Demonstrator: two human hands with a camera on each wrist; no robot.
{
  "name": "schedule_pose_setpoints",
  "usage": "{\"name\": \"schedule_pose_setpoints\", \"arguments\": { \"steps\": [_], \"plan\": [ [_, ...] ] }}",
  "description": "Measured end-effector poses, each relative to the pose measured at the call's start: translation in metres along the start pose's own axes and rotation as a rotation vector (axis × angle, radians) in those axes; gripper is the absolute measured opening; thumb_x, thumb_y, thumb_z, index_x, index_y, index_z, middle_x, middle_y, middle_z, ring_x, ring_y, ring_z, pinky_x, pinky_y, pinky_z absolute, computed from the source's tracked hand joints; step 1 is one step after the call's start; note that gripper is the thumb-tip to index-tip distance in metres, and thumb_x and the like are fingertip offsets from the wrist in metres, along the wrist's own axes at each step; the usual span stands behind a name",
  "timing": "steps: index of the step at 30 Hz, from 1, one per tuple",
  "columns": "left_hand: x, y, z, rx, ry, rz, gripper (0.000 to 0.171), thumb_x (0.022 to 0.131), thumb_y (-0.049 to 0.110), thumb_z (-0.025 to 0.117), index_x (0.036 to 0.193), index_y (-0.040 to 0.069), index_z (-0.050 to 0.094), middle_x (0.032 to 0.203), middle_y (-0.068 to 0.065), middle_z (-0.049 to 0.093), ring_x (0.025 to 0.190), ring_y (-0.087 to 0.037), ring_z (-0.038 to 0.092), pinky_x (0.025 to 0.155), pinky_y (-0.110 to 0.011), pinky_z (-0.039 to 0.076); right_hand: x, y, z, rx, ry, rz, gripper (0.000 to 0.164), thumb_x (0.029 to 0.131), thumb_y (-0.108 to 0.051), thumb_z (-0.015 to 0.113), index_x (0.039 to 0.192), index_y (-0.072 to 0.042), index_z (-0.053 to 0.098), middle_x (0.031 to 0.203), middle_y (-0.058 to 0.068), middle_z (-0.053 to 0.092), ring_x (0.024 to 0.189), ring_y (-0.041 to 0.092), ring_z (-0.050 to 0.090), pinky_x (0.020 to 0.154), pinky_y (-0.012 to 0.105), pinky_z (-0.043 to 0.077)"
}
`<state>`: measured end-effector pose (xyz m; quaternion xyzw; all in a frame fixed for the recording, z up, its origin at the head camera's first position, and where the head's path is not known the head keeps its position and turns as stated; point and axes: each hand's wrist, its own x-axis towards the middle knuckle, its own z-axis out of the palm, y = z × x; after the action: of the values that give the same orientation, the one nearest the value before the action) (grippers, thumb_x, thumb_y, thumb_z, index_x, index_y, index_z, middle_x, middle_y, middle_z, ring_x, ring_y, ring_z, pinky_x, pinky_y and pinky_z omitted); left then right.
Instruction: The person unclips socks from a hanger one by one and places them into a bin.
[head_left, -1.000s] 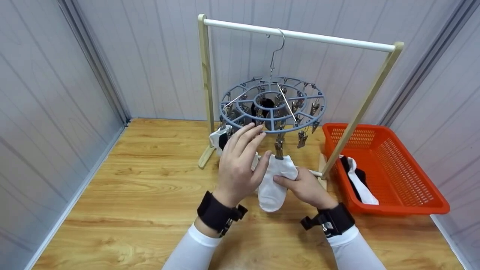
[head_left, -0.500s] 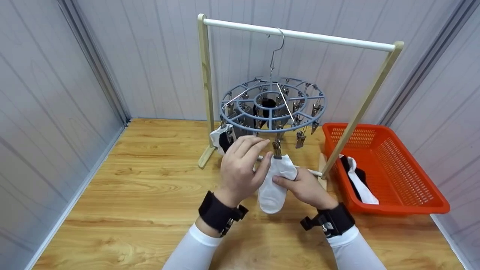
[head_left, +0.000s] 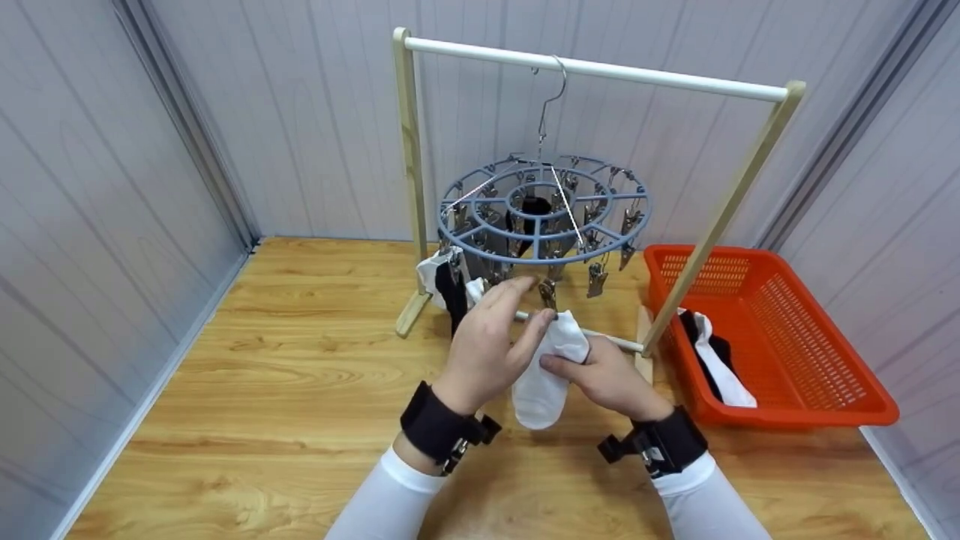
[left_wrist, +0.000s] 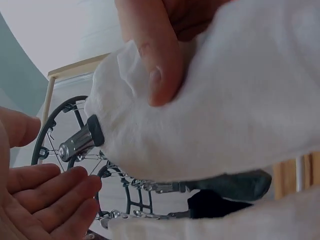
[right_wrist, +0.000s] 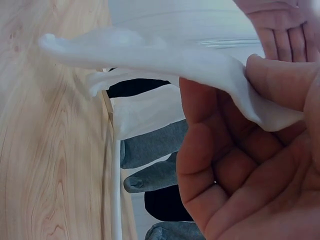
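Note:
A white sock (head_left: 536, 401) hangs from a metal clip (head_left: 548, 294) at the front of a round grey-blue clip hanger (head_left: 537, 259). My right hand (head_left: 611, 375) pinches the sock between thumb and fingers below its cuff. Just left of the clip is my left hand (head_left: 484, 349), its fingers loosely extended with nothing in them. The left wrist view shows the clip (left_wrist: 80, 142) biting the edge of the white cloth, with a gap between it and the left fingers (left_wrist: 65, 187). Dark grey socks (right_wrist: 155, 145) and black ones hang behind in the right wrist view.
A wooden stand with a white rod (head_left: 600, 71) carries the hanger. White and black socks (head_left: 450, 281) hang at its left side. To the right, an orange basket (head_left: 817, 416) holds a white and black bundle (head_left: 716, 360). Bare clips (head_left: 597, 280) dangle at the hanger's right.
My left hand has come down from the hanger's rim to beside the clip. The clip and white sock have shifted slightly left, while the right hand keeps its hold.

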<state>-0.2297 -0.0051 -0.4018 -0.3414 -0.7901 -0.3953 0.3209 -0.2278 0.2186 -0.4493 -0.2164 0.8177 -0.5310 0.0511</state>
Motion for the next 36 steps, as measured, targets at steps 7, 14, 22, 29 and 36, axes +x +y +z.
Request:
{"name": "schedule_pose_setpoints", "arguments": {
  "steps": [7,14,22,29,36],
  "plan": [
    [0.000,-0.004,0.005,-0.308,-0.091,-0.203,0.050,0.113,0.023,0.067,0.153,-0.006,0.059,0.149,-0.017,0.068,0.138,-0.027,0.065,0.112,-0.041,0.058,-0.001,-0.002,0.004,-0.018,0.006,-0.008,0.038,0.107,-0.029,0.078,0.136,-0.005,0.073,0.123,0.008,0.078,0.111,0.023,0.074,0.095,0.037,0.062],
    [0.003,-0.003,0.004,-0.528,-0.089,-0.363,0.045,0.114,0.018,0.066,0.151,-0.007,0.060,0.147,-0.021,0.068,0.136,-0.030,0.066,0.117,-0.049,0.054,0.000,-0.003,0.006,-0.023,0.000,-0.035,0.037,0.107,-0.026,0.078,0.136,-0.004,0.074,0.125,0.007,0.079,0.112,0.023,0.075,0.097,0.036,0.062],
    [0.003,0.000,0.007,-0.585,-0.046,-0.376,0.040,0.111,0.013,0.069,0.145,-0.009,0.064,0.140,-0.022,0.072,0.122,-0.028,0.073,0.108,-0.040,0.059,-0.001,0.000,0.007,-0.016,0.011,-0.048,0.043,0.106,-0.024,0.079,0.142,-0.002,0.071,0.130,0.009,0.077,0.116,0.024,0.074,0.100,0.037,0.062],
    [0.003,0.000,0.010,-0.577,-0.017,-0.376,0.036,0.111,0.012,0.069,0.140,-0.009,0.069,0.126,-0.017,0.077,0.107,-0.023,0.074,0.095,-0.034,0.062,0.000,-0.001,0.007,-0.031,0.009,-0.055,0.047,0.105,-0.025,0.080,0.146,-0.004,0.071,0.138,0.008,0.076,0.124,0.025,0.073,0.105,0.038,0.060],
    [0.003,-0.004,0.012,-0.550,0.011,-0.395,0.032,0.111,0.014,0.070,0.136,-0.005,0.074,0.125,-0.012,0.078,0.108,-0.021,0.075,0.096,-0.034,0.063,-0.001,-0.002,0.007,-0.038,0.006,-0.043,0.038,0.105,-0.025,0.080,0.136,-0.004,0.077,0.130,0.008,0.080,0.117,0.024,0.075,0.099,0.036,0.062]
  ]
}}
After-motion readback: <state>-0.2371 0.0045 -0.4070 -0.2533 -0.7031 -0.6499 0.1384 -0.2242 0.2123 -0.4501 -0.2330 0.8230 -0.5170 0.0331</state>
